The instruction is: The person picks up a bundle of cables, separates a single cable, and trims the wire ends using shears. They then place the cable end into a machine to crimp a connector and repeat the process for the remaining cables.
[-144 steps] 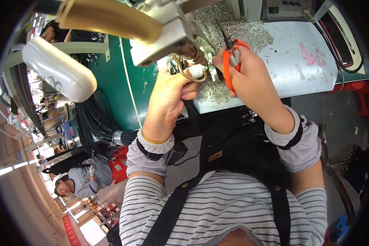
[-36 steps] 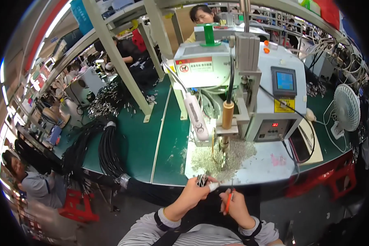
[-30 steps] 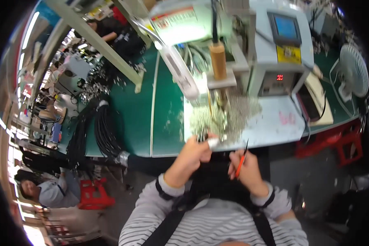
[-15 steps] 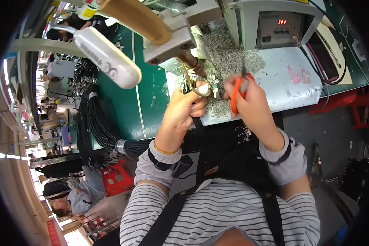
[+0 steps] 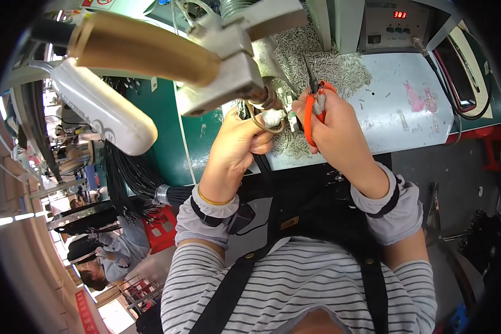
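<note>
My left hand (image 5: 234, 139) is closed beneath the tip of a clamped soldering iron (image 5: 150, 53). Its fingers grip a black cable (image 5: 263, 162), part of which hangs down below them. Something white wraps the thumb tip, and a curved tube passes in front of it. In my right hand (image 5: 339, 125) are long-nose pliers (image 5: 313, 103) with orange handles, their dark jaws pointing up and away. The fingertips of that hand are close to a small metal fixture (image 5: 294, 118) between my two hands. What the left fingertips pinch is mostly hidden.
Many small metal pins (image 5: 342, 72) lie heaped on the white work plate (image 5: 395, 125). A control box (image 5: 395, 28) with a lit red display stands behind. At left are a white cylinder (image 5: 103, 108) and a bundle of black cables (image 5: 136, 175). Another person (image 5: 117, 256) sits far left.
The view has shifted, so the iron looks larger and nearer. My right hand has moved left toward the fixture, with the pliers' jaws now tilted leftward. My left hand keeps its grip.
</note>
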The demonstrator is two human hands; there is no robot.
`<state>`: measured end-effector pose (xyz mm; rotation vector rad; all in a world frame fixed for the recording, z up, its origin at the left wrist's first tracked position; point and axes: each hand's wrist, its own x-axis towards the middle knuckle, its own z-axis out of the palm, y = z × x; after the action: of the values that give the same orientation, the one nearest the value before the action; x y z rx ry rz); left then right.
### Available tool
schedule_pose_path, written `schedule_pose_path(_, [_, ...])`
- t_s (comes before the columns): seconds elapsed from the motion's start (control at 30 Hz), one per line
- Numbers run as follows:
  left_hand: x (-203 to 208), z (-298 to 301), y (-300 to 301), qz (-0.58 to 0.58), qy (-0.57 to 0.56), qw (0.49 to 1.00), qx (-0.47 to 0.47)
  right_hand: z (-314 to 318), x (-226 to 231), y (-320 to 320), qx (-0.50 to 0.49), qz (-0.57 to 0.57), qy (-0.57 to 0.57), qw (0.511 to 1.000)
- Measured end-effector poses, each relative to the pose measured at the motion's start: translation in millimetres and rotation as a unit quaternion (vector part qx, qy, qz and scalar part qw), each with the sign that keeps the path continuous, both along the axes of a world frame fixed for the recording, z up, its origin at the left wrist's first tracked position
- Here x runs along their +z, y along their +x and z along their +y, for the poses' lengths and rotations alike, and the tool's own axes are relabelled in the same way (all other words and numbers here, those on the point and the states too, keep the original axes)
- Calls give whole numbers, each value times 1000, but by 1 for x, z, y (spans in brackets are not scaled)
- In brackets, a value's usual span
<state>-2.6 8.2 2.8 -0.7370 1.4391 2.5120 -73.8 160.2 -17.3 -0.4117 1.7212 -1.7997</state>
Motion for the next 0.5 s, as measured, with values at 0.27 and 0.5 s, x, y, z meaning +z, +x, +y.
schedule_pose_path(0.27, [-3, 1, 2, 34, 5, 999, 7, 1, -2, -1, 16, -33, -21, 999])
schedule_pose_path(0.5, [0, 3, 4, 24, -28, 999, 0, 0, -1, 3, -11, -8, -22, 1000])
